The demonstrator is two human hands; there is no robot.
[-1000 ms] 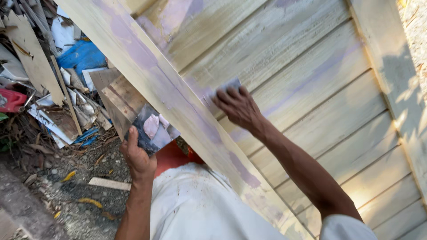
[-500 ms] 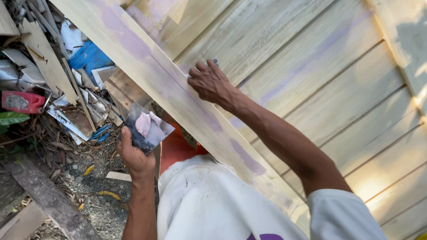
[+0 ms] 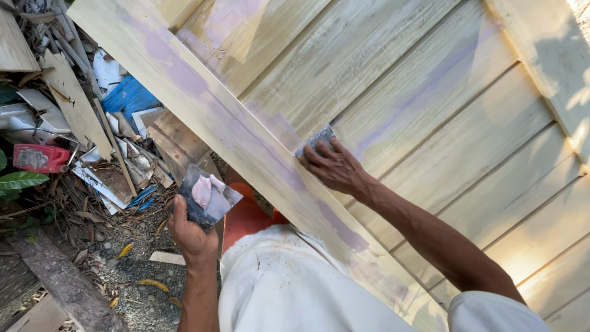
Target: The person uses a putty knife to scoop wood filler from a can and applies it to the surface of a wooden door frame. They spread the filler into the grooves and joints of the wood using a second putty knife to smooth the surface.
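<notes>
Pressing a small scraper blade (image 3: 318,139) flat against the pale wooden panel (image 3: 399,92), the right hand (image 3: 335,166) lies with fingers together on top of the blade, which shows just past the fingertips beside the diagonal frame board (image 3: 203,104). The left hand (image 3: 190,230) is closed around the lower edge of a dark square plate (image 3: 206,195) carrying pinkish filler (image 3: 203,190), held above gravel ground (image 3: 132,289).

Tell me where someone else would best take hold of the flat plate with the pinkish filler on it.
Probably by a bare edge of the filler plate, on the upper right, away from the left hand, which grips its lower left corner. The pink dabs sit mid-face, so pinch the rim, thumb kept off the filler. The right hand is busy on the wooden panel.
</notes>
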